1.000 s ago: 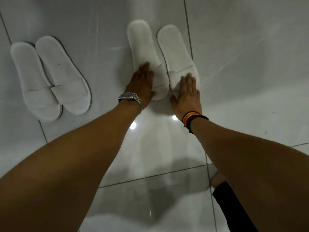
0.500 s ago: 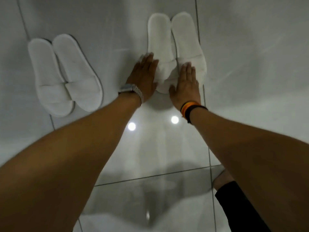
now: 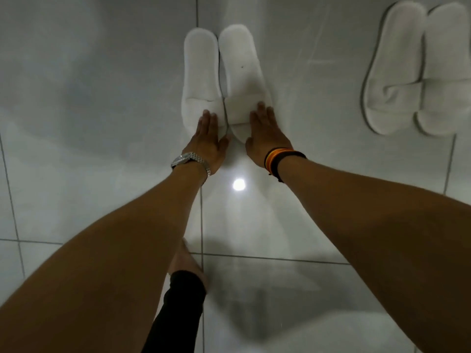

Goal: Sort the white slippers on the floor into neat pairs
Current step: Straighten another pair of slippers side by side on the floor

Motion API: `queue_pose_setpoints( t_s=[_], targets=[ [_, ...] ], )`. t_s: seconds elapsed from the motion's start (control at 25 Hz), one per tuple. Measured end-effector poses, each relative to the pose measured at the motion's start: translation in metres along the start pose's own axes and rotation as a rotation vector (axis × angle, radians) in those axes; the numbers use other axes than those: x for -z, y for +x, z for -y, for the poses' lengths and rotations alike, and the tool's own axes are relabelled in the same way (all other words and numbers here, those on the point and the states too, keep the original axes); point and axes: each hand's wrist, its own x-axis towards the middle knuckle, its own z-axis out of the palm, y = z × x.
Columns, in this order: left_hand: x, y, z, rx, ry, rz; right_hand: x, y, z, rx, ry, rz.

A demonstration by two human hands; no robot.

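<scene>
Two white open-toe slippers lie side by side on the glossy tiled floor, toe ends toward me: the left slipper (image 3: pixel 200 72) and the right slipper (image 3: pixel 240 72), which has a small dark speck. My left hand (image 3: pixel 207 141), with a metal watch on the wrist, rests flat on the left slipper's toe band. My right hand (image 3: pixel 267 136), with dark and orange wristbands, lies flat along the right slipper's outer toe edge. Neither hand grips anything. A second pair (image 3: pixel 397 72) sits together at the far right, its right slipper (image 3: pixel 448 72) cut by the frame edge.
Pale grey floor tiles (image 3: pixel 89 123) with dark grout lines surround the slippers. A ceiling light reflection (image 3: pixel 238 184) shines between my wrists. My bare foot (image 3: pixel 183 263) and black trouser leg (image 3: pixel 178 309) are below my left forearm.
Both hands left the pair they were pressing together and moved left to the other pair, the one with the speck. The view swung left, so the first pair now sits at the right.
</scene>
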Motion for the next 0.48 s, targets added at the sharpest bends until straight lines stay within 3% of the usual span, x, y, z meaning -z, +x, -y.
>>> queue_pose_setpoints(
  t_s=[0.32, 0.48],
  targets=[
    [0.049, 0.001, 0.134, 0.073, -0.001, -0.082, -0.047, 0.023, 0.127, 0.035, 0.125, 0.023],
    [0.065, 0.001, 0.164, 0.065, 0.047, -0.069, -0.064, 0.029, 0.161, 0.003, 0.175, 0.030]
  ],
)
